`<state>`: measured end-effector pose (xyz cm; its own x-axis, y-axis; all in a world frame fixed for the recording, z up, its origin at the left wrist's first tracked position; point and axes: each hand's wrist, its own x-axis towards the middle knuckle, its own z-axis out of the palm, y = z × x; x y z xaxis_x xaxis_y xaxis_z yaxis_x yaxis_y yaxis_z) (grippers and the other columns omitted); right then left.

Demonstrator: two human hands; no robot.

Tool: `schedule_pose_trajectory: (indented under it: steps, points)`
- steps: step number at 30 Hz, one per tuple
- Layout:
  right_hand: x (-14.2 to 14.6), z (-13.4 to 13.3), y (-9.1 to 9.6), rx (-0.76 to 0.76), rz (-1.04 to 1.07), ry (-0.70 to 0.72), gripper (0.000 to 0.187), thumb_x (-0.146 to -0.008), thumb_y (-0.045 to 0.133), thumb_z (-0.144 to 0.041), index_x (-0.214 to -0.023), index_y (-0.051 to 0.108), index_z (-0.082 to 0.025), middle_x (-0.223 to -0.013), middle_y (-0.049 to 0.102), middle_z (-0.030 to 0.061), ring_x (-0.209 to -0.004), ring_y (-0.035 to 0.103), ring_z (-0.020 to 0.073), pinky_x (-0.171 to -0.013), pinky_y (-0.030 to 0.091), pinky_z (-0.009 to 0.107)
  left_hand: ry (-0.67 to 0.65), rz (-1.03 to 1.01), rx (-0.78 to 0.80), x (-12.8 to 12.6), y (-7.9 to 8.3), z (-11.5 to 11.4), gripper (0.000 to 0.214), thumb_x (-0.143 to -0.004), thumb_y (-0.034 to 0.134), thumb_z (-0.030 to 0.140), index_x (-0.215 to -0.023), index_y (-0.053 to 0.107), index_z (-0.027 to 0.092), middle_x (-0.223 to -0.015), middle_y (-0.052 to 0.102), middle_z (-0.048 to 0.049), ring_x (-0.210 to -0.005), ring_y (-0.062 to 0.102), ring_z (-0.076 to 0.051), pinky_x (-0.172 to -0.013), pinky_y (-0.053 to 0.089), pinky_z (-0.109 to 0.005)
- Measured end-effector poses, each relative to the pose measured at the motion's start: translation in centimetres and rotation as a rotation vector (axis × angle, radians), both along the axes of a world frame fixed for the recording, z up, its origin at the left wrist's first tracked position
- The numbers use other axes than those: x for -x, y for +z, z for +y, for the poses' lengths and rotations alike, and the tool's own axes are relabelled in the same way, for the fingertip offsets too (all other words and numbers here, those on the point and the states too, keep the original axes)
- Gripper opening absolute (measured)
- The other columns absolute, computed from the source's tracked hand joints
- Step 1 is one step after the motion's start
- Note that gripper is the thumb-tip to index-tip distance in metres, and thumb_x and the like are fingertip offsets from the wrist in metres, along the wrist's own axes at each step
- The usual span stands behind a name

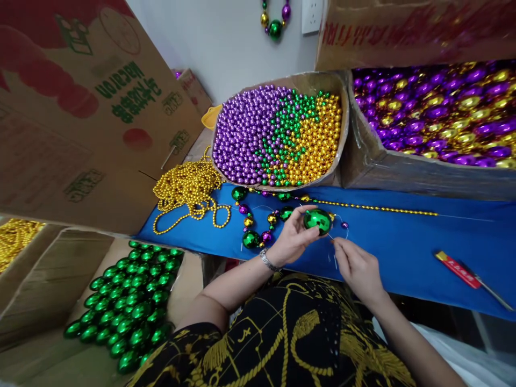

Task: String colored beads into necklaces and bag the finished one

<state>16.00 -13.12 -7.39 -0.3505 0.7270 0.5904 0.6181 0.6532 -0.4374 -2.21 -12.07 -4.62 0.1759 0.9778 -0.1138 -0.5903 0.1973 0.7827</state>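
Note:
My left hand (292, 236) is closed around a large shiny green bead (317, 219), held just above the blue table top (403, 242). My right hand (355, 263) pinches a thin clear thread (334, 236) right below the bead. A partly strung strand of green, purple and gold beads (258, 223) lies on the blue surface to the left of my hands. A long string of small gold beads (382, 208) stretches away to the right.
A box of small purple, green and gold beads (278, 134) stands behind. Another box of purple and gold beads (435, 113) sits at right. Large green beads (129, 306) fill a box at lower left. Gold bead strands (187, 188) are heaped nearby. A red lighter (457, 269) lies at right.

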Motion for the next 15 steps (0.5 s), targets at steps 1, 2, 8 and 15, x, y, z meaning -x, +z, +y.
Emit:
schedule_pose_trajectory:
  steps: [1,2,8,15]
  points:
    - [-0.1,0.0,0.1,0.012,0.014,-0.001,0.013,-0.096,0.049,-0.017,-0.099,0.062,-0.018,-0.085,0.074,0.0033,-0.072,0.070,0.0130,-0.070,0.052,0.021,-0.028,0.040,-0.044,0.0,-0.1,0.0,0.059,-0.071,0.084,0.033,-0.122,0.056,0.024,-0.123,0.063,-0.0089,-0.111,0.064,-0.024,-0.095,0.052,-0.037]
    - [-0.2,0.0,0.3,0.029,0.028,-0.007,0.012,-0.096,0.049,-0.017,-0.096,0.061,-0.018,-0.082,0.072,0.0024,-0.068,0.069,0.0122,-0.068,0.051,0.021,-0.053,0.082,-0.094,0.2,-0.1,0.1,0.060,-0.072,0.083,0.035,-0.124,0.056,0.024,-0.128,0.061,-0.0109,-0.114,0.062,-0.024,-0.095,0.052,-0.036]
    - [-1.9,0.1,0.7,0.057,0.046,-0.091,0.012,-0.096,0.049,-0.020,-0.090,0.059,-0.019,-0.069,0.064,-0.0007,-0.055,0.060,0.0108,-0.057,0.045,0.021,0.181,0.626,-0.403,3.9,2.3,5.9,0.034,-0.089,0.064,0.037,-0.117,0.060,0.019,-0.113,0.068,-0.0113,-0.096,0.067,-0.018,-0.081,0.055,-0.031]
    - [-2.8,0.3,0.5,0.032,0.041,-0.121,0.011,-0.097,0.048,-0.020,-0.094,0.059,-0.018,-0.072,0.066,0.0011,-0.055,0.059,0.0115,-0.056,0.043,0.022,-0.118,1.856,-0.666,4.7,3.9,17.3,0.020,-0.089,0.052,0.013,-0.102,0.067,0.014,-0.104,0.071,-0.0114,-0.097,0.065,-0.022,-0.086,0.050,-0.034]
